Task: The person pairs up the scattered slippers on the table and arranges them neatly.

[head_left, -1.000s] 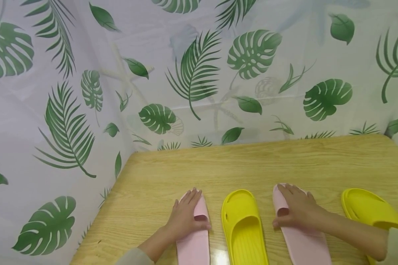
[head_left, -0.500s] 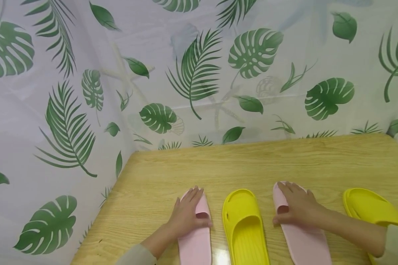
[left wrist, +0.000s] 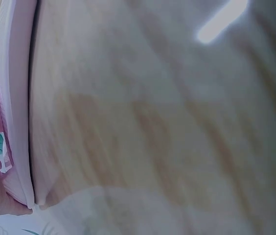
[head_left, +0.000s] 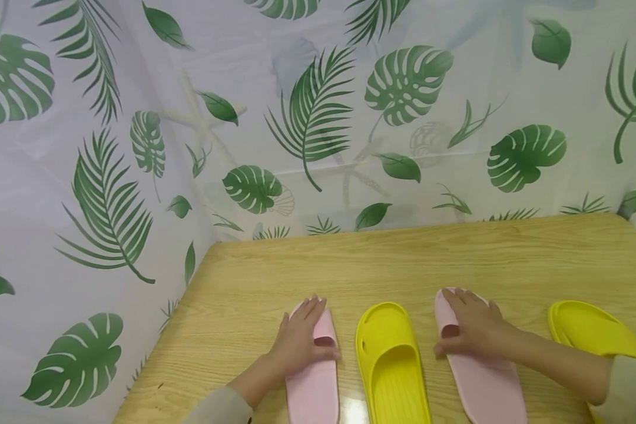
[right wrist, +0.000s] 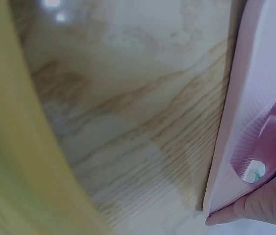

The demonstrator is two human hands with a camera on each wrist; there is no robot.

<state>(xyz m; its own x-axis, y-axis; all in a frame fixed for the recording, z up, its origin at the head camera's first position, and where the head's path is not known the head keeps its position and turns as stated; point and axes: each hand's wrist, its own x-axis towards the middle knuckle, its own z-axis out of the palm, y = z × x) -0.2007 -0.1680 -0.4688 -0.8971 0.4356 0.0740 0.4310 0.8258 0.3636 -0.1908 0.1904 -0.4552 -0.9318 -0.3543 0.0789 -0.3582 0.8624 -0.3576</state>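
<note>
My left hand (head_left: 299, 340) grips the front of a pink slipper (head_left: 312, 396), fingers laid over its strap toward the toe and the thumb at its right edge. Further right, my right hand (head_left: 477, 330) holds another pink slipper (head_left: 490, 391) the same way, its thumb at the left edge. Both lie on the table, toes pointing away. Between them is a yellow slipper (head_left: 397, 383), touched by neither hand. The left wrist view has the side of one pink slipper (left wrist: 15, 98); the right wrist view has the other (right wrist: 241, 107). The palms hide parts of both straps.
A second yellow slipper (head_left: 588, 330) lies at the far right, partly covered by the right forearm and sleeve (head_left: 633, 388). Beyond the slippers, the wooden table (head_left: 381, 265) meets a leaf-printed curtain (head_left: 323, 118) at its back and left edges.
Both pink slippers have slid slightly away from me, toward the table's back, with the hands on them. The yellow slippers have stayed in place on the table.
</note>
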